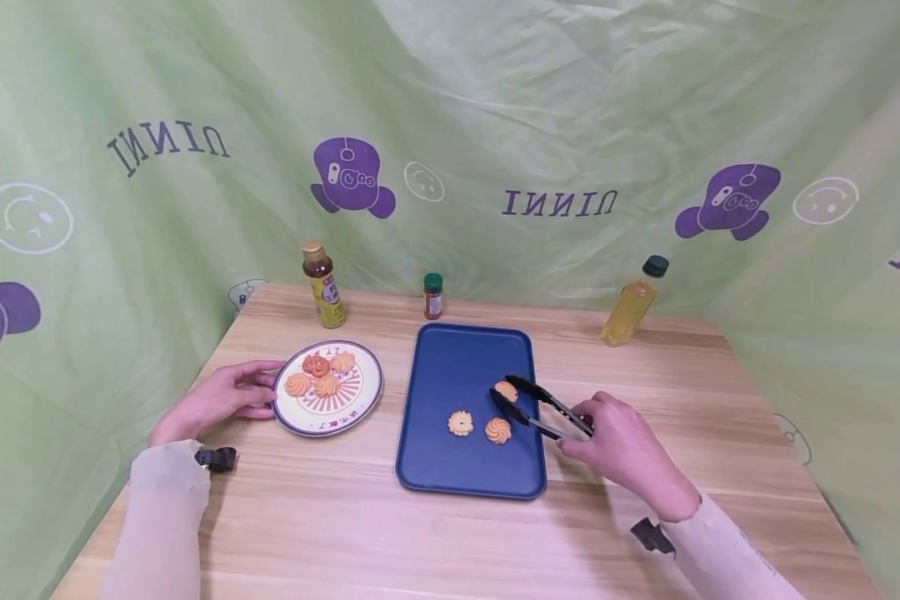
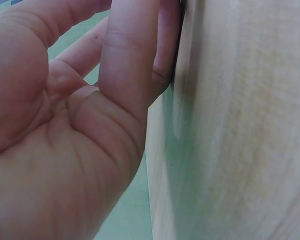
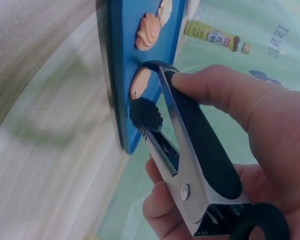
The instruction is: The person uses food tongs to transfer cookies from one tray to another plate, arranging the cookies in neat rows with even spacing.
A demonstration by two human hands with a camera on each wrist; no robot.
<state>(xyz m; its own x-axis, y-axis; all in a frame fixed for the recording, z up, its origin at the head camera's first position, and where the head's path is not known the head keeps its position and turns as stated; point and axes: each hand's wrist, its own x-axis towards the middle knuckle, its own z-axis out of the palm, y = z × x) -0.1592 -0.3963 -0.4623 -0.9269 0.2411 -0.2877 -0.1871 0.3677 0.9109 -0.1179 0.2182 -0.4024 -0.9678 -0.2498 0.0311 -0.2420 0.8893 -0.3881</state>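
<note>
My right hand (image 1: 630, 442) grips a pair of metal tongs (image 3: 190, 145) with black handles and black tips. In the head view the tips stand on either side of a round cookie (image 1: 506, 391) on a blue tray (image 1: 450, 467). A swirled cookie (image 1: 498, 431) and a pale ring-shaped cookie (image 1: 461, 423) lie nearer the tray's front. At the left, my left hand (image 1: 228, 398) touches the rim of a white plate (image 1: 300, 414) with its fingers loosely extended. Several cookies (image 1: 317, 367) sit on that plate. The left wrist view mostly shows the palm (image 2: 55, 170).
Along the back of the wooden table (image 1: 330, 517) stand a yellow-labelled bottle (image 1: 328, 296), a small green-capped spice jar (image 1: 432, 298) and a bottle of yellow liquid (image 1: 630, 310). A green printed curtain (image 1: 450, 100) hangs behind and at the sides.
</note>
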